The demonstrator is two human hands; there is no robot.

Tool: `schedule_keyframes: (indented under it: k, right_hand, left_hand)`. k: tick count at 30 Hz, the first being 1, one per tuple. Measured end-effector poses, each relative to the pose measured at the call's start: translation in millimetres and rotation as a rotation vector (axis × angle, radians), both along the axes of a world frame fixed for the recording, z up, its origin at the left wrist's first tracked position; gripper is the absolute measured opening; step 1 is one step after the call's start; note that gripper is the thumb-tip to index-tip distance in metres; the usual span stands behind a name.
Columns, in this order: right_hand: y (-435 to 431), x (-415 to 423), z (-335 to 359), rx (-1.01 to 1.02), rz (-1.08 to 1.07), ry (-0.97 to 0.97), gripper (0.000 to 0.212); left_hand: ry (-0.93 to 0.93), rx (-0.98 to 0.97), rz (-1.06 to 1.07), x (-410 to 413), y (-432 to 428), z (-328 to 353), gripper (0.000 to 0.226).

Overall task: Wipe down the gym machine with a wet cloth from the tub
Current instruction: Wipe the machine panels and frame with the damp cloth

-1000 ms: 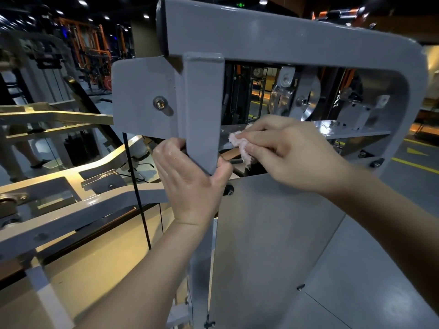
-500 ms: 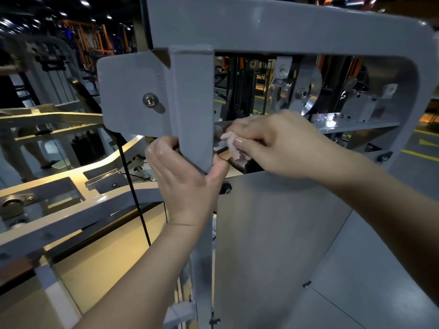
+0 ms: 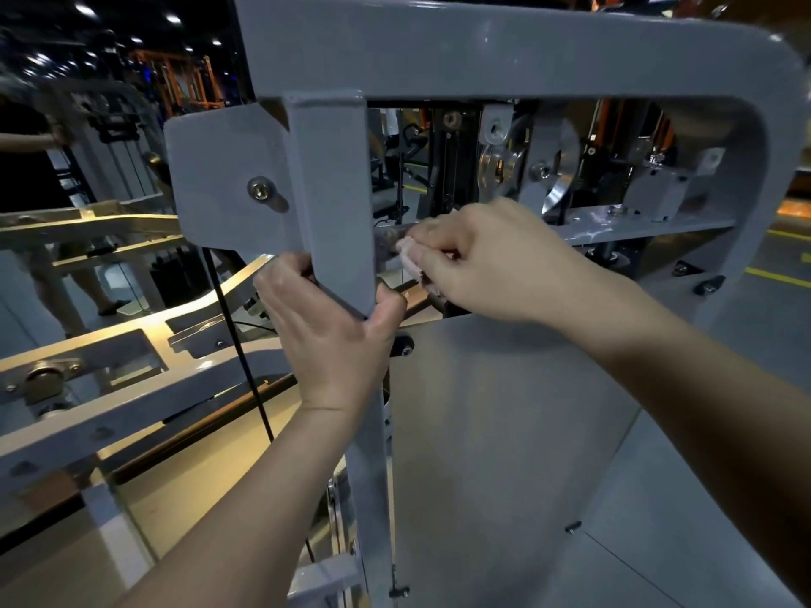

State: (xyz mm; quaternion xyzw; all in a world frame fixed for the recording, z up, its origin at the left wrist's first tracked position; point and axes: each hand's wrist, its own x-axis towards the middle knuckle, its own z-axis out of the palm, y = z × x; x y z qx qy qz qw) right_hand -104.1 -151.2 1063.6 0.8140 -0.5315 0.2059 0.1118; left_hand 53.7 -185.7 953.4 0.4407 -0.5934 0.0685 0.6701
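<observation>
Right hand (image 3: 496, 261) is covering most of the cloth (image 3: 410, 256); frame (image 3: 482, 50) top is running off-picture above the hand.

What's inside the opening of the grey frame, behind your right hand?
Visible there: a grey crossbar, shiny metal pulleys above it, and a black cable column. The right hand presses the pink cloth into the opening; whatever it wipes is covered.

The gym machine (image 3: 504, 50) frame is plain grey, the cloth (image 3: 410, 258) pale pink, the cable (image 3: 237, 340) black.
</observation>
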Motion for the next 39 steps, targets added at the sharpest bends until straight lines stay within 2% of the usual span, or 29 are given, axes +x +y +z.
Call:
schedule_keyframes:
  k: [4,6,9,11,14,17,19,21,24,28,31,35,39]
  right_hand:
    - [-15.6,15.7,13.5,0.077,-0.118,-0.050,0.042]
    - [-28.5,25.4,16.2,0.103,-0.201,-0.055,0.034]
    - [-40.8,39.4,24.7,0.244,-0.247,-0.085,0.020]
    - [-40.8,38.9,26.7,0.282,-0.203,-0.131,0.020]
    - [-22.6,23.7,19.2,0.234,-0.036,-0.204,0.036]
    - [-0.1,9.7,16.0,0.306,0.076,-0.273,0.039]
    - [-2.8,14.3,16.9,0.277,0.033,-0.262,0.040]
    - [-19.3,26.7,15.8,0.220,-0.089,-0.197,0.034]
    - [-30.3,40.5,13.1,0.236,-0.194,-0.220,0.026]
    - [-1.9,23.1,5.0,0.131,-0.045,-0.217,0.042]
    - [-6.7,28.4,9.1,0.104,-0.089,-0.164,0.038]
    - [-26.6,41.1,19.9,0.218,-0.214,-0.113,0.023]
    - [-16.1,19.7,4.9,0.134,-0.014,-0.170,0.038]
  left_hand:
    - [-0.001,0.006,-0.002,0.9,0.2,-0.1,0.064]
    - [-0.014,-0.005,0.006,2.0,-0.3,-0.2,0.063]
    - [-0.019,-0.023,0.028,2.0,-0.7,-0.5,0.063]
    - [-0.014,-0.027,0.028,1.7,-0.1,-0.1,0.062]
    - [-0.015,-0.032,0.018,2.1,0.0,0.1,0.061]
    - [-0.005,-0.008,0.016,1.0,-1.1,-0.1,0.063]
    - [0.000,0.010,0.023,1.2,-0.7,-0.7,0.064]
    - [0.000,0.005,0.019,1.3,-0.1,-0.5,0.064]
    - [0.010,-0.005,0.008,1.8,1.0,0.9,0.062]
    - [0.008,-0.045,0.022,1.4,-1.7,-0.1,0.060]
    - [0.017,-0.027,0.029,0.8,-2.0,-0.1,0.060]
    - [0.015,0.009,0.013,0.6,0.8,1.2,0.061]
    - [0.039,0.037,0.002,1.4,1.5,1.7,0.062]
